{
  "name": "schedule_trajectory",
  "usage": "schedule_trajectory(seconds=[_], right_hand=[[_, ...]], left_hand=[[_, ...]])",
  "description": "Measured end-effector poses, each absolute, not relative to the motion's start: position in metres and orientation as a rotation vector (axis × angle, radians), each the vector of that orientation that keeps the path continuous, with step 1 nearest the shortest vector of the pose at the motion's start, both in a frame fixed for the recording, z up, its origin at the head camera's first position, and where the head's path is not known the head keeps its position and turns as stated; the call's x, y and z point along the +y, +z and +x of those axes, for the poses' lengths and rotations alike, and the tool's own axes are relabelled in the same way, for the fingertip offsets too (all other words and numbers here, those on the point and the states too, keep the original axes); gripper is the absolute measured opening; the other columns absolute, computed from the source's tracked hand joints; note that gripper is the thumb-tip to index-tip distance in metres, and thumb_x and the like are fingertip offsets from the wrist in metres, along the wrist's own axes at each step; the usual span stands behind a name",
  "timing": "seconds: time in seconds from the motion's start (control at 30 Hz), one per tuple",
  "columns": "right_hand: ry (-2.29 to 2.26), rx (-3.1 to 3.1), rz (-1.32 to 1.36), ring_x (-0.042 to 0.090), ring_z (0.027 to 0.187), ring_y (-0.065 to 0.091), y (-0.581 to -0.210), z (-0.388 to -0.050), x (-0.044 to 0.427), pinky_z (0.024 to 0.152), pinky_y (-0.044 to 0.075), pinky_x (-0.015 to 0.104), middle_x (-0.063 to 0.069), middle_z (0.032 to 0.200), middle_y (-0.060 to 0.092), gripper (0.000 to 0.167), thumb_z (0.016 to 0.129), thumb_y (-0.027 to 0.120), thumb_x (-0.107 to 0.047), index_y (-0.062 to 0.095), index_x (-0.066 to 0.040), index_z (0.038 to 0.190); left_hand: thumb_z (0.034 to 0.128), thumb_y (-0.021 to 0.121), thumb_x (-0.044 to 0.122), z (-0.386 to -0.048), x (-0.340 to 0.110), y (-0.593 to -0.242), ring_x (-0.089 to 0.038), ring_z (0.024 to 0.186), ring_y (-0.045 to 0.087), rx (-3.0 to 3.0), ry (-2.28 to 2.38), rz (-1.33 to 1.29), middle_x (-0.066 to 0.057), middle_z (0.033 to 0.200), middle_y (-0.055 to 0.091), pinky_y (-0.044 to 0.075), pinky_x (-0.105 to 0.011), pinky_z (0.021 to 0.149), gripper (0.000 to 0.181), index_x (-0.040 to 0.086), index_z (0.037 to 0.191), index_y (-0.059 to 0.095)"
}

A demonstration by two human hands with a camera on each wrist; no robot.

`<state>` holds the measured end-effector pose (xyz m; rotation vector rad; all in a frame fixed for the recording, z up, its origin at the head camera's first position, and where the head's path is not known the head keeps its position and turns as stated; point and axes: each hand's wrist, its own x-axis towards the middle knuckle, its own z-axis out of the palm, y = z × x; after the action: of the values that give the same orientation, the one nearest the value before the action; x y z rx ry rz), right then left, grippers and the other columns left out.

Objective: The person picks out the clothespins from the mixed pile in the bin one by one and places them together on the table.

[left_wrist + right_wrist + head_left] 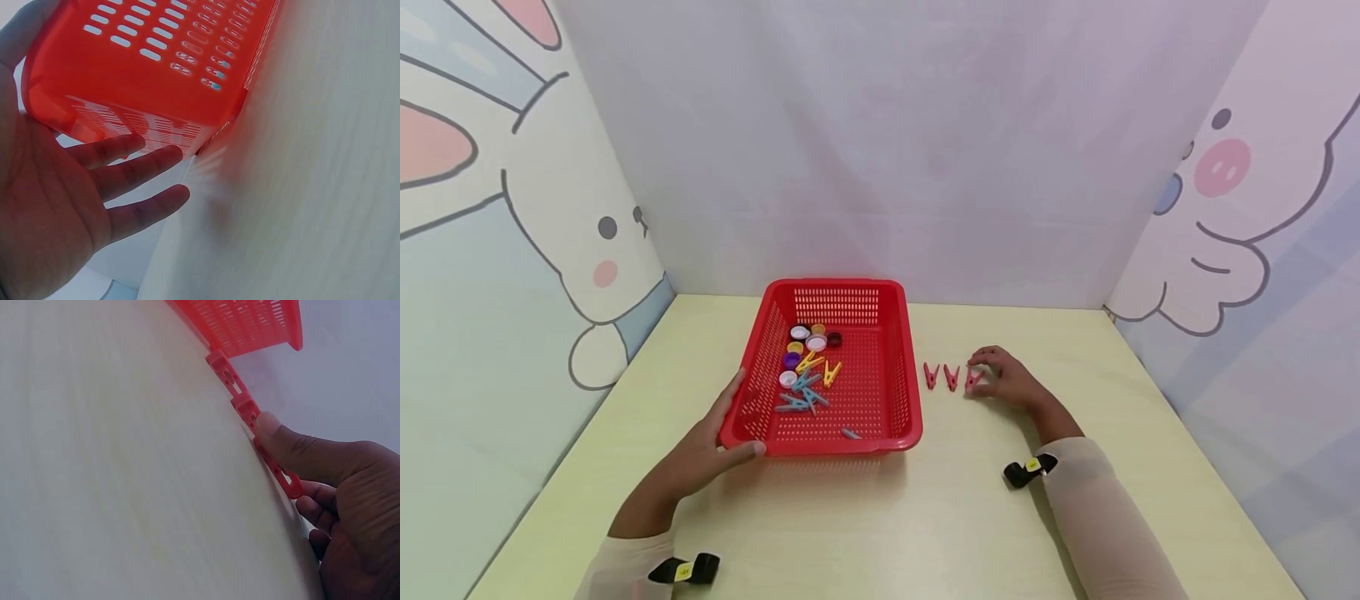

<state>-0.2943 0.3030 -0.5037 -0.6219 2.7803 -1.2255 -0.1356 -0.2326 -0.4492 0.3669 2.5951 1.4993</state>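
A red plastic basket point(913, 383) stands on the table. My left hand point(700, 454) is at its near left corner, the thumb against the rim and the other fingers spread fairly straight along the outside, as the left wrist view shows. Right of the basket, three red clothespins lie in a row. My right hand point(1011, 382) pinches the rightmost red clothespin point(973, 379) between thumb and fingers, at the tabletop. The middle red clothespin point(952, 378) and the left red clothespin point(931, 376) lie untouched beside it.
Inside the basket, toward its left, are several bottle caps point(816, 342), yellow clothespins point(831, 373) and blue clothespins point(793, 403). One blue piece point(850, 433) lies near the front wall. A pale curtain point(887, 167) hangs behind the table point(865, 533), with cartoon panels at both sides.
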Motion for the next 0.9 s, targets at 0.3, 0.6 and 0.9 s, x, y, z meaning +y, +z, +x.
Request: schedule_trajectory(seconds=[0.3,0.6,0.9], right_hand=[[-1.194,2.763,-0.653,0.049,0.148,0.046,-0.503,-0.2991,0.3035,0.128,0.032,0.073,0.025,0.151,0.055,0.05,0.089,0.089,-0.012,0.072,0.0,0.134],[-1.207,2.739,-0.66,0.051,0.149,0.044,-0.5006,-0.2989,0.3026,0.128,0.029,0.075,0.026,0.152,0.054,0.051,0.089,0.089,-0.012,0.072,0.0,0.136],[-1.213,2.72,-0.666,0.052,0.149,0.043,-0.5005,-0.2939,0.3025,0.127,0.028,0.077,0.027,0.151,0.054,0.051,0.088,0.089,-0.013,0.073,0.0,0.134]], left_hand=[[0.0899,0.088,0.035,-0.1373,-0.232,-0.4471,-0.049,0.146,0.045,2.606,1.486,0.375,-0.025,0.17,0.031,0.07,-0.038,0.083,0.128,0.025,0.177,-0.005],[0.0905,0.088,0.037,-0.1398,-0.2343,-0.4489,-0.051,0.147,0.043,2.608,1.481,0.37,-0.025,0.17,0.029,0.07,-0.039,0.084,0.127,0.026,0.177,-0.005],[0.0903,0.088,0.04,-0.1371,-0.2353,-0.4517,-0.051,0.147,0.043,2.61,1.472,0.337,-0.025,0.171,0.029,0.07,-0.039,0.084,0.128,0.028,0.177,-0.005]])
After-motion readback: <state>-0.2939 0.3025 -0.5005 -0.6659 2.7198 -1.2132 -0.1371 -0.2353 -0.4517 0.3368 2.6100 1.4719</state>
